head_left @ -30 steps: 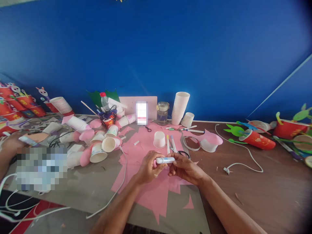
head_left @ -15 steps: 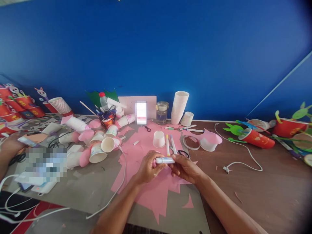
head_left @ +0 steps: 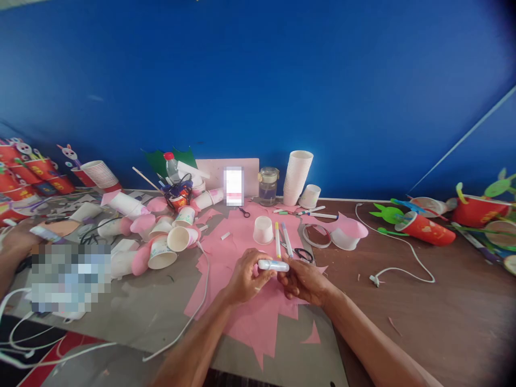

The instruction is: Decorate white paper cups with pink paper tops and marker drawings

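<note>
Tube (head_left: 274, 265), white with rounded ends, is just below centre frame, pinched in the left hand (head_left: 246, 275). Right hand (head_left: 303, 280) is up at its right end, can't really tell if those fingers are gripping. Pink paper (head_left: 253, 325) lies underneath, white cup (head_left: 263, 230) around mid-frame, stacked cups (head_left: 297, 177) further up.

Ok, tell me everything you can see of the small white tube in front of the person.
The small white tube looks plastic, rounded at its left end, with a bluish-tinged body and blurred markings. It lies nearly level above the flat pink paper sheets. The bare left hand holds its left part; the bare right hand is at its right end, contact unclear. Whether it is capped, I can't tell.
</note>
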Demonstrator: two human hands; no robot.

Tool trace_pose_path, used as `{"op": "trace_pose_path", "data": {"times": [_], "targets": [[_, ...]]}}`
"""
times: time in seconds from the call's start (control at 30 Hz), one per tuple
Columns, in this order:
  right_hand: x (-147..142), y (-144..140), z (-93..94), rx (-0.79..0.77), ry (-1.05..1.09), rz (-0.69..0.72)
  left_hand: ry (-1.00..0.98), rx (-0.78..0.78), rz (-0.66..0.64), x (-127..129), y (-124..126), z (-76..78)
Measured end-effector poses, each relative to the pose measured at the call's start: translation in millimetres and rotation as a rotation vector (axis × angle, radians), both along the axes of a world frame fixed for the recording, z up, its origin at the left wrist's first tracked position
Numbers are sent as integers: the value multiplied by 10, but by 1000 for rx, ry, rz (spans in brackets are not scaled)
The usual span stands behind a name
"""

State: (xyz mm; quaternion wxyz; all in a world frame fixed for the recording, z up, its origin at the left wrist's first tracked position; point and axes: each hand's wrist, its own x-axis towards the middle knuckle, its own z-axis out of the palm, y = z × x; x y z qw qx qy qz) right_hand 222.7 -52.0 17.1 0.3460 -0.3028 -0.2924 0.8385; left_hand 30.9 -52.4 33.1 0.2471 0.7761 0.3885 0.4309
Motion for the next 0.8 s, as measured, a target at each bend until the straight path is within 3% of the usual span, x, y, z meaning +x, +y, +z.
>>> {"op": "trace_pose_path", "data": {"times": [0.2, 0.4, 0.6, 0.8], "targets": [[30, -19, 69, 114, 149, -60, -5, -12, 9, -1, -4, 2], [-15, -19, 30, 29, 68, -33, -16, -32, 3, -2, -8, -4], [-7, -79, 178, 162, 214, -34, -141, -129, 46, 2, 7, -53], [-84, -60, 186, 156, 220, -255, -209, -164, -14, -21, 36, -47]]}}
